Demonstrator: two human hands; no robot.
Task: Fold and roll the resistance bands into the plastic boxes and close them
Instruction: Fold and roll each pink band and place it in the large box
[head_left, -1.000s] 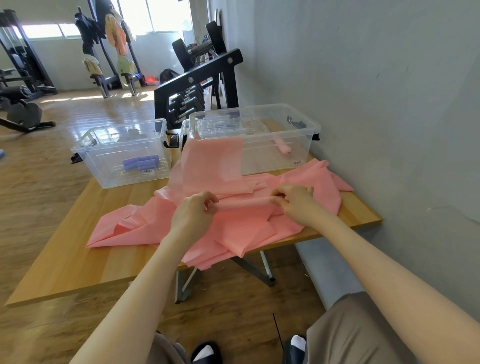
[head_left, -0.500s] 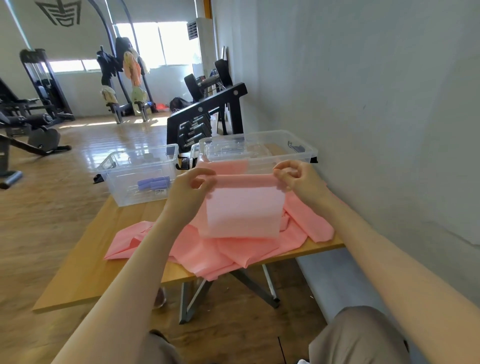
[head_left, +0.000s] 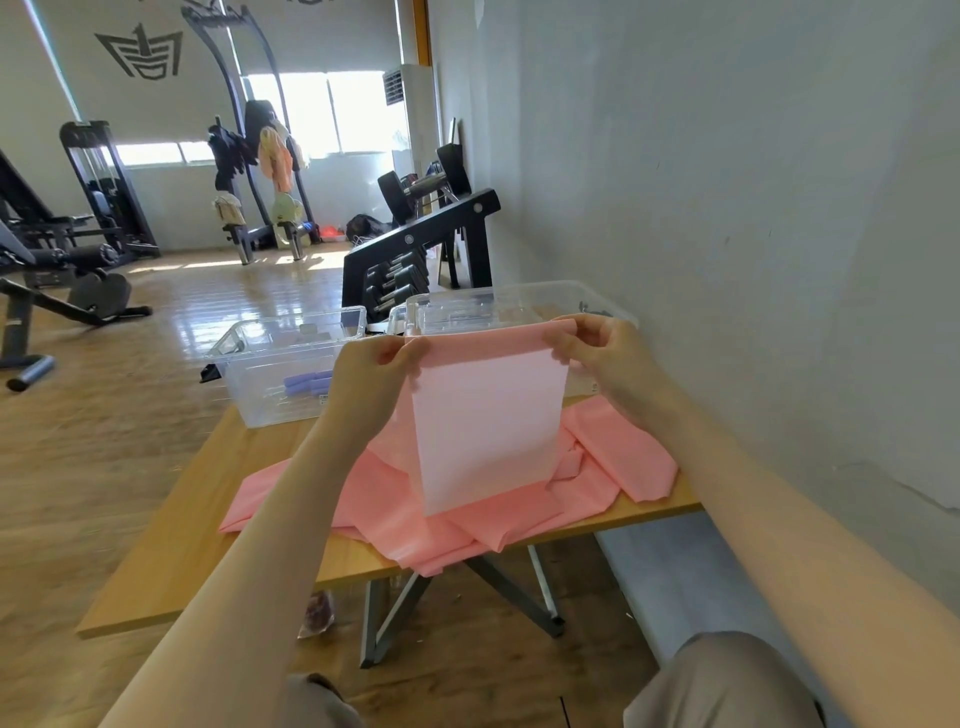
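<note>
Gym table (head_left: 171, 561) holds our heaped pink band (head_left: 488, 431); left hand (head_left: 371, 382) and right hand (head_left: 605, 348) pinch its top edge. Boxes (head_left: 280, 374) open; folding barely begun.

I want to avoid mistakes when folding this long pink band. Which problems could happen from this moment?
1. The left hand and right hand pinch only the top corners of the pink band; a corner may slip and the fold go crooked.
2. The rest lies crumpled on the table, so wrinkles may get rolled in.
3. Some band hangs over the front edge and could slide down.
</note>
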